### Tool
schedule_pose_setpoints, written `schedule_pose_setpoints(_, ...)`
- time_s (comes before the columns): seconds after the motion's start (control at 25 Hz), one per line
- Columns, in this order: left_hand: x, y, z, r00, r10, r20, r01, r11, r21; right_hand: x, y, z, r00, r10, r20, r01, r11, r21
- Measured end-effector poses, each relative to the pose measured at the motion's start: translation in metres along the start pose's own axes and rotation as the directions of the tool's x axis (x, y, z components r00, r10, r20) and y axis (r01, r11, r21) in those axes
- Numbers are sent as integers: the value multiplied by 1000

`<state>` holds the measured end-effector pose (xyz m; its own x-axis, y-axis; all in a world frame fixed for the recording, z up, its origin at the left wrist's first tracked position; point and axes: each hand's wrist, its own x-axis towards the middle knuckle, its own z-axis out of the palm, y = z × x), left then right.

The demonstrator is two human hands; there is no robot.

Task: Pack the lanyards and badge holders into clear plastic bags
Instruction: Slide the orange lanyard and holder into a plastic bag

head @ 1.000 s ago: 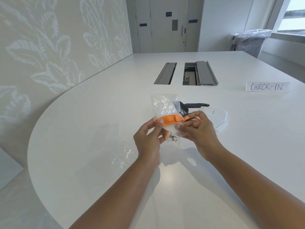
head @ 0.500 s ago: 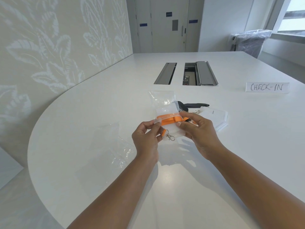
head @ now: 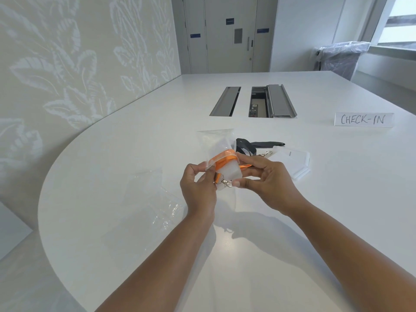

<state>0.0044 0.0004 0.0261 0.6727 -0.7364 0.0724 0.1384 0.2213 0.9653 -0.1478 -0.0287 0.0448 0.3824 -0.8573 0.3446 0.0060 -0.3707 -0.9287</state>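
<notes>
Above the white table I hold a clear plastic bag with both hands. My left hand pinches the bag's open left edge. My right hand grips a frosted badge holder wrapped in an orange lanyard, partly inside the bag's mouth. The lanyard's metal clip hangs out below. A black lanyard with its own clip lies on the table behind my right hand. A small stack of clear badge holders lies to its right.
Several empty clear bags lie on the table left of my hands. A folded CHECK-IN sign stands at the right. Two cable slots are set into the table further back, one with its lid raised. A patterned wall runs along the left.
The badge holder with the orange lanyard has slid a little further into the bag's mouth. Both hands have shifted slightly, staying above the same spot.
</notes>
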Motion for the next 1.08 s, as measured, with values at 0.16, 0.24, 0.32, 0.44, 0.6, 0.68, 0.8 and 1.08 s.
schedule_pose_setpoints(0.16, 1, 5, -1, 996, 83, -9, -83, 995, 63, -2, -2, 1, 1000, -29, -1, 29, 996, -83)
schedule_pose_setpoints(0.24, -2, 10, -1, 996, 88, 2, -88, 996, 34, -2, -2, 2, 999, -15, 42, 18, 998, -61)
schedule_pose_setpoints(0.32, -4, 14, -2, 997, 61, 36, -60, 998, -26, -1, 1, 0, 997, 17, 77, -17, 1000, 6)
schedule_pose_setpoints(0.44, -3, 17, -3, 996, -44, 71, 55, 986, -155, -2, 4, 1, 998, -3, 61, 2, 1000, 25)
schedule_pose_setpoints(0.6, -10, 19, 0, 950, -234, 205, 290, 904, -313, -1, 5, 1, 991, -6, -134, 10, 999, 32)
schedule_pose_setpoints(0.68, -16, 18, 1, 919, -246, 309, 345, 881, -323, 1, 7, -1, 976, 46, -212, -15, 989, 147)
schedule_pose_setpoints(0.8, -21, 18, 4, 913, -196, 357, 320, 889, -329, 2, 7, -1, 957, 71, -282, -4, 973, 229)
schedule_pose_setpoints(1.08, -18, 17, 4, 969, -174, 173, 206, 961, -185, -3, 7, 7, 975, -12, -223, 22, 999, 44)
